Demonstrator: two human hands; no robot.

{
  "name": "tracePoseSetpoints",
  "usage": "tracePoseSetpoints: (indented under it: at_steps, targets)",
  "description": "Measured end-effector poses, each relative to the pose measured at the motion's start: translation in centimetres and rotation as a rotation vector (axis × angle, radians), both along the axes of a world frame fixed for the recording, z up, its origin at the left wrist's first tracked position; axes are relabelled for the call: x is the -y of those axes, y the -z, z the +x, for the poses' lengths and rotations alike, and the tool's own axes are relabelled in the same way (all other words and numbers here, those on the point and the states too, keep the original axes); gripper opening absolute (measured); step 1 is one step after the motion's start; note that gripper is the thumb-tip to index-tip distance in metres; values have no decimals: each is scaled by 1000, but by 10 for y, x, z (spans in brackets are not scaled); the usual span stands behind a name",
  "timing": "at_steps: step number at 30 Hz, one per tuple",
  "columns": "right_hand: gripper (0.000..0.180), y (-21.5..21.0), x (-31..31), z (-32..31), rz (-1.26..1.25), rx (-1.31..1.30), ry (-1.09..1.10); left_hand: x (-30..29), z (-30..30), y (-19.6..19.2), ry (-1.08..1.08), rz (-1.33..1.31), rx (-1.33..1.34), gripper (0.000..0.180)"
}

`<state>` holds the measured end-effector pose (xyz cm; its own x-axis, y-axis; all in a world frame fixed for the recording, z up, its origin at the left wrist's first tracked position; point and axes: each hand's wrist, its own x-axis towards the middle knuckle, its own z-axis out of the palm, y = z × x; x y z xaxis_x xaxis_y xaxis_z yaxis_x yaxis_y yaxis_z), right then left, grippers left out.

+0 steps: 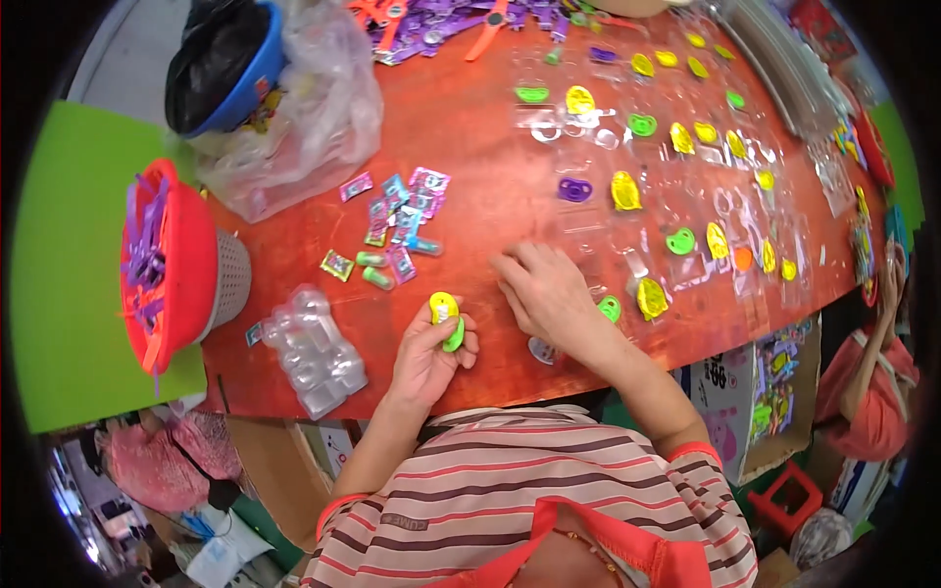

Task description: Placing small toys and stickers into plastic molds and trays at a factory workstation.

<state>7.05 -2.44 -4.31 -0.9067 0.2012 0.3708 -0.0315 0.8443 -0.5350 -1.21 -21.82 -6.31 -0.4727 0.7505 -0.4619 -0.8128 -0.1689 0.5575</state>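
My left hand is closed around yellow and green plastic pieces, pinched between thumb and fingers above the near edge of the red table. The yellow piece is rounded, with a whitish patch; the green one sits below it, partly covered by my fingers. To the right, my right hand hovers low over the tabletop, fingers loosely bent and thumb apart, nothing visible in them. By its wrist lie a green pacifier-shaped piece and a small round disc. Beyond my left hand are small wrapped sachets and green capsules.
Clear molded trays lie at left; more, holding yellow, green and purple pieces, cover the right side. A red basket and a blue bucket stand left. Purple and orange toy watches are heaped far back. Another person's arm shows at right.
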Motion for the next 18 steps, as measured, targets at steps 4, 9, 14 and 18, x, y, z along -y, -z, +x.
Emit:
tracePoseSetpoints:
  at_steps: [4, 9, 14, 18]
  targets:
    - [23, 10, 15, -69, 79, 108, -67, 21, -7, -3, -85, 27, 25, 28]
    - [17, 45, 31, -101, 206, -1, -62, 27, -61, -20, -208, 21, -235, 31]
    - [18, 42, 35, -81, 89, 86, -77, 36, -123, -25, -218, -241, -672, 55]
    - [20, 20, 26, -33, -90, 142, -27, 35, -127, -28, 239, -973, -1879, 76]
